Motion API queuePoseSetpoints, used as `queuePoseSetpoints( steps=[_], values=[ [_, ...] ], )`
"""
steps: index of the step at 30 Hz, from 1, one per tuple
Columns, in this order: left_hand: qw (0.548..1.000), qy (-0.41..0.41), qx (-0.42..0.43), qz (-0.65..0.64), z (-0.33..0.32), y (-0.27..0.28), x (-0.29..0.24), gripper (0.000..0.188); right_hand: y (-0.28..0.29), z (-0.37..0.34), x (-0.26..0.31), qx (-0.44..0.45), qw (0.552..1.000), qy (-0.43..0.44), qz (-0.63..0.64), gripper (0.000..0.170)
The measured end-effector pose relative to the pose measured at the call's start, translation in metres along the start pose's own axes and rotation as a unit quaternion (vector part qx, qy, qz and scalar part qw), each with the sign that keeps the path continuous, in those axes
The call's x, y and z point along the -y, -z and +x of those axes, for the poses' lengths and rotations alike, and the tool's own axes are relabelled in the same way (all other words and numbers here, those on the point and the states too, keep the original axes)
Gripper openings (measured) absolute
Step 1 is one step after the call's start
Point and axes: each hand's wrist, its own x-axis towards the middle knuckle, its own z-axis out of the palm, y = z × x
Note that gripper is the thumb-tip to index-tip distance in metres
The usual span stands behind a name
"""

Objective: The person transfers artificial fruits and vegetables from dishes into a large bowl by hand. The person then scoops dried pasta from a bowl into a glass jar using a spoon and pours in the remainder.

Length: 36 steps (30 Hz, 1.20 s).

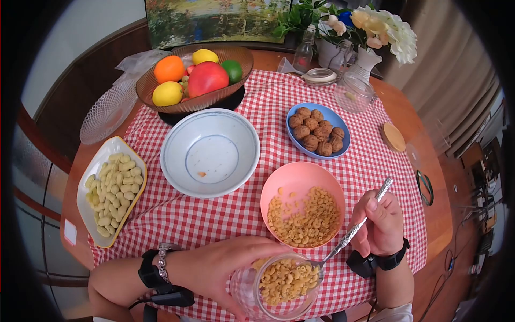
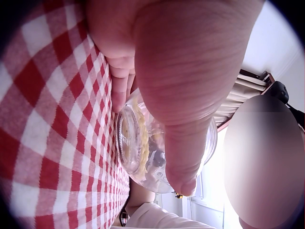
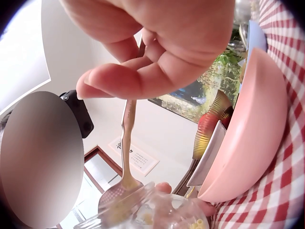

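Observation:
My left hand (image 1: 220, 265) grips a clear glass jar (image 1: 244, 298) near the table's front edge, its thumb along one side in the left wrist view. Small ring-shaped dry pasta (image 1: 287, 282) shows inside the jar. Between thumb and fingers, my right hand (image 1: 385, 222) holds a metal spoon (image 1: 354, 232) with a patterned handle. The spoon slants down to the left, its head at the jar's mouth among the pasta. In the right wrist view the spoon's bowl (image 3: 119, 193) overlaps the glass rim. Just beyond the jar stands a pink bowl (image 1: 300, 173), partly filled with the same pasta.
A white-and-blue bowl (image 1: 177, 155) holds one small crumb. Left of it lies a dish (image 1: 88, 214) of peanuts; a blue plate (image 1: 296, 140) carries walnuts. Behind stand a fruit bowl (image 1: 153, 99), an open glass jar (image 1: 354, 96) and a flower vase (image 1: 367, 61). A wooden lid (image 1: 394, 137) lies right.

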Motion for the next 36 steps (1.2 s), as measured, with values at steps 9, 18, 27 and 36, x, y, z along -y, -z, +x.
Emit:
queuePoseSetpoints(
  steps=[9,18,27,36],
  values=[
    [1.000,-0.003,-0.004,0.020,-0.004,-0.002,0.001,0.118,0.003,0.000,-0.003,0.009,1.000,0.002,0.015,0.032],
    [1.000,-0.007,-0.004,0.017,-0.004,-0.002,0.001,0.117,0.010,0.001,-0.007,0.048,0.997,0.011,0.060,0.034],
    [1.000,-0.009,-0.004,0.021,-0.002,-0.001,-0.001,0.117,0.016,0.006,-0.007,-0.041,0.993,0.038,0.107,0.049],
    [1.000,0.020,-0.001,0.019,-0.004,-0.002,-0.002,0.118,0.035,0.018,-0.004,-0.278,0.960,0.021,0.037,0.037]
  ],
)
